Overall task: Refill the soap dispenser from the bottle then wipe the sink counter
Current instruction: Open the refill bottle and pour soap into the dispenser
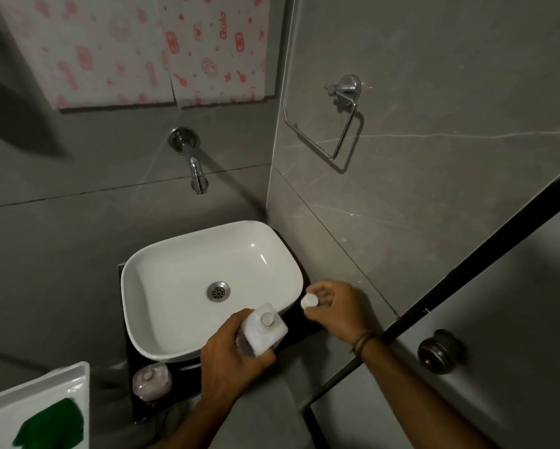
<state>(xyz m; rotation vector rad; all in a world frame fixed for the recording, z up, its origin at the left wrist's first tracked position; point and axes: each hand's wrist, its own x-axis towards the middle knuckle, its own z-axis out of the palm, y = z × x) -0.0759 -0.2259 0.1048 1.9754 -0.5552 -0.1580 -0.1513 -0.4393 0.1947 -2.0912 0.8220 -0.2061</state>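
Observation:
My left hand [231, 358] grips a white squarish bottle [265, 328] upright over the front right rim of the white basin [162, 260]; its round neck shows on top. My right hand [335, 307] holds a small white cap [309, 300] between the fingertips, just right of the basin over the dark counter [299, 332]. A second bottle with pinkish liquid [151, 380] stands on the counter in front of the basin, at the left. A green cloth [53, 427] lies on a white tray at the bottom left.
A chrome tap [197, 171] sticks out of the grey wall above the basin. A chrome towel ring [337, 124] hangs on the right wall. A door with a dark knob [439, 351] stands at the right. The white tray [77, 377] sits low left.

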